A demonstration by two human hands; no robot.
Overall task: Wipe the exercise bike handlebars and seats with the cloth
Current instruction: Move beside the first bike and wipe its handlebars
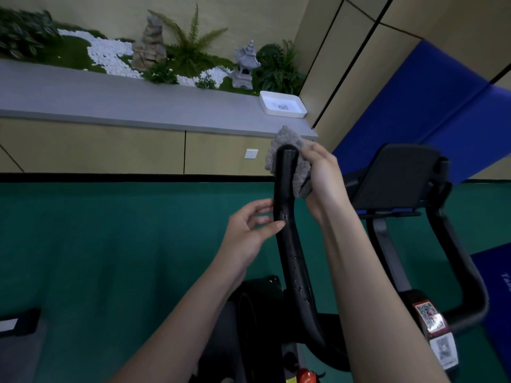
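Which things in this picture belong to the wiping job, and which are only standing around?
Job:
- grey cloth, gripped by the right hand at the tip of the left handlebar
- left hand, touching that bar
- right handlebar

Standing around:
- white tray
- stone pagoda
- fern
- blue mat

— Where do we look from?
— We have just one camera. It sits on the person's head. We look forward and down, past both arms.
— How near are we?
— Very near. The handlebar [287, 244] climbs from 6 o'clock to the middle. The left hand [246, 230] and the right hand [323, 178] with the cloth [287, 142] sit close to the middle.
— And far off?
— The green floor [110, 244] is at 9 o'clock, the grey ledge [138, 106] at 11 and the blue mat [442, 106] at 2. Our view leans, so the ledge slopes.
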